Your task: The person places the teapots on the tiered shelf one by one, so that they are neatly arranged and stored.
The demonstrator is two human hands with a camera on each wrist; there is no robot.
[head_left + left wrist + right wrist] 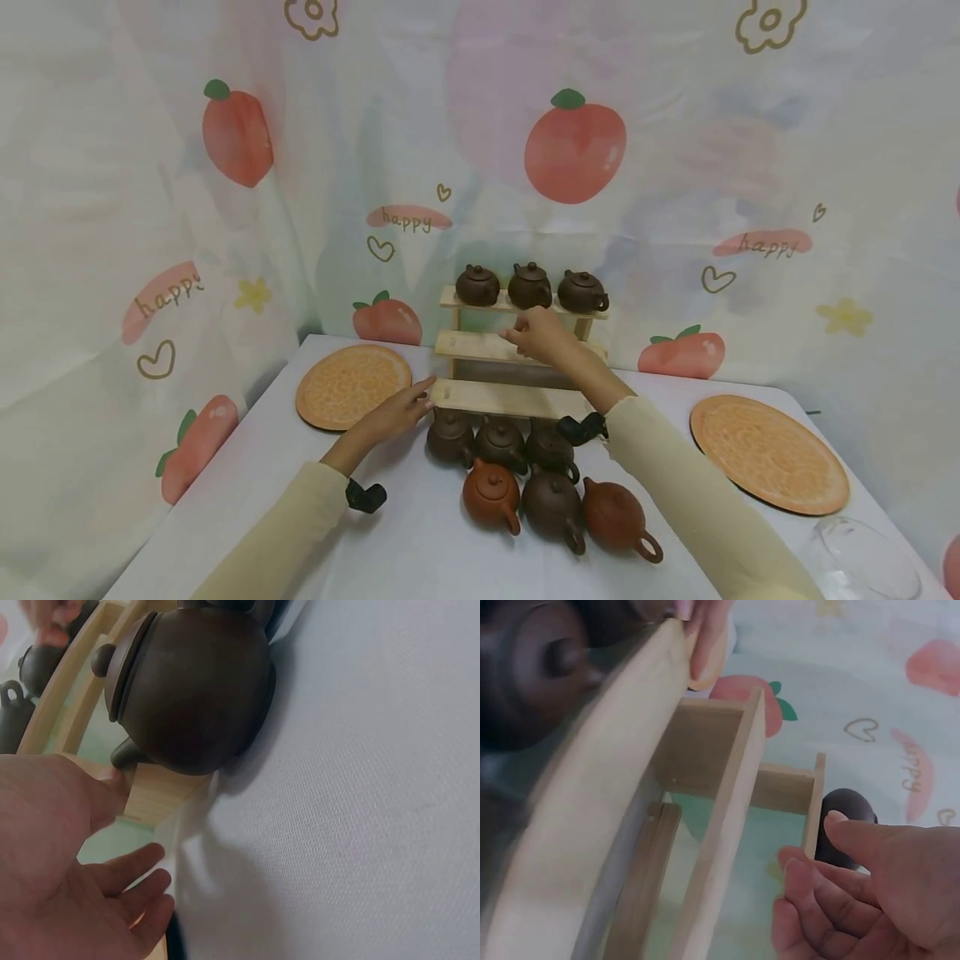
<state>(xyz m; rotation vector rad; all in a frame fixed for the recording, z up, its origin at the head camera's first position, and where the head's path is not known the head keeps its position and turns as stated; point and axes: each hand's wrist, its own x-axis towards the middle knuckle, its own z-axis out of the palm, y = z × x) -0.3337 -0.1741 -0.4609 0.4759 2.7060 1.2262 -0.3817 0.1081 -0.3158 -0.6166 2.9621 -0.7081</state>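
Note:
A three-tier wooden stand (517, 398) carries three dark brown teapots on its top tier: a left one (476, 287), a middle one (528, 287) and a right one (581, 293). My left hand (393, 414) touches the left end of the lowest tier, its thumb against the wood and the other fingers extended in the left wrist view. Just below the middle teapot is my right hand (542, 335), fingers loosely curled around nothing. In the right wrist view its fingertips (796, 871) are close by the top tier. The middle and lowest tiers hold no teapots.
Before the stand, three dark teapots (450, 440) form a row. Nearer are an orange teapot (489, 500), a dark one (551, 504) and a reddish-brown one (615, 518). Round orange mats lie left (352, 387) and right (768, 454). A clear glass vessel (862, 558) stands at lower right.

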